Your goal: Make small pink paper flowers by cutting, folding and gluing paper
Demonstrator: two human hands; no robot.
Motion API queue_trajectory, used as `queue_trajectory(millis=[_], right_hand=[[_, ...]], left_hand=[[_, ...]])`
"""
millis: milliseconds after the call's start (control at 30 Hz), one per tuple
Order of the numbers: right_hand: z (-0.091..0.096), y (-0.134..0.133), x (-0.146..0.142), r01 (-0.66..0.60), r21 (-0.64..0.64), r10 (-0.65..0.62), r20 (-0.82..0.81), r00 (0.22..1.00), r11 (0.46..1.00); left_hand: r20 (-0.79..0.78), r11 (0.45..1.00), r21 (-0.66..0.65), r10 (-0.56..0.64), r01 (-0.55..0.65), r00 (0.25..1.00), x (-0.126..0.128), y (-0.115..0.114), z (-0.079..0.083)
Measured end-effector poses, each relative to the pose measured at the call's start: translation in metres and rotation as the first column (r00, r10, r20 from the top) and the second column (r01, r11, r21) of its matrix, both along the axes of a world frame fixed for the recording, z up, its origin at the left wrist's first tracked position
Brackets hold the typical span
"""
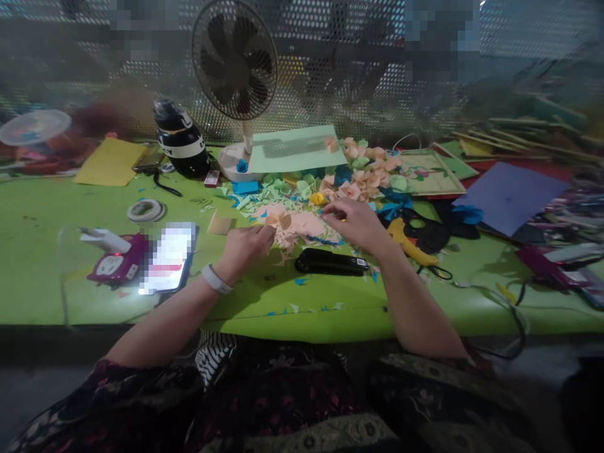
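My left hand (245,245) rests on the green table (330,308) with its fingers curled, pinching the edge of a folded peach paper piece (278,218). My right hand (356,223) hovers just to the right, fingers bent and pinched over a pile of peach paper scraps (306,224); what they hold is too small to make out. A white band sits on my left wrist. A black stapler (330,262) lies just in front of both hands.
A lit phone (167,258) and a pink device (113,264) lie at the left, with a tape roll (146,210) behind. A desk fan (236,69), a dark bottle (182,141), folded paper flowers (363,170), scissors (415,242) and coloured sheets (509,195) crowd the back and right.
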State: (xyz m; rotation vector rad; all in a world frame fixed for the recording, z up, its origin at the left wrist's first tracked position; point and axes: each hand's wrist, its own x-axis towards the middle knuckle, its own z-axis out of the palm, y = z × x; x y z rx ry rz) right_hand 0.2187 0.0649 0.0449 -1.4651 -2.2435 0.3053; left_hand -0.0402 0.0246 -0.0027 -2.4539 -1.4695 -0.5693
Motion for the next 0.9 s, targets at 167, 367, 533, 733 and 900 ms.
queue_trajectory(millis=[167,367,533,733,900], right_hand=[[-0.003,0.021,0.028,0.210,0.065,-0.213,0.049,0.976,0.976],[-0.009,0.025,0.028,0.137,-0.044,-0.134,0.060,0.989,0.990],[-0.010,0.016,0.012,-0.004,-0.152,0.009,0.033,0.999,0.988],[0.003,0.014,0.003,-0.050,-0.181,0.053,0.011,0.999,0.982],[0.018,0.011,0.002,-0.080,-0.181,0.079,-0.011,0.997,0.980]], left_hand=[[-0.062,0.975,-0.161,0.147,-0.156,0.987,-0.002,0.005,0.002],[-0.050,0.945,-0.165,0.277,-0.281,0.960,-0.007,0.009,0.010],[0.071,0.942,-0.142,0.318,-0.306,0.946,-0.012,0.011,0.017],[-0.022,0.919,-0.316,0.242,-0.236,0.970,0.003,0.005,0.006],[0.083,0.938,-0.299,0.210,-0.177,0.974,-0.003,0.006,0.019]])
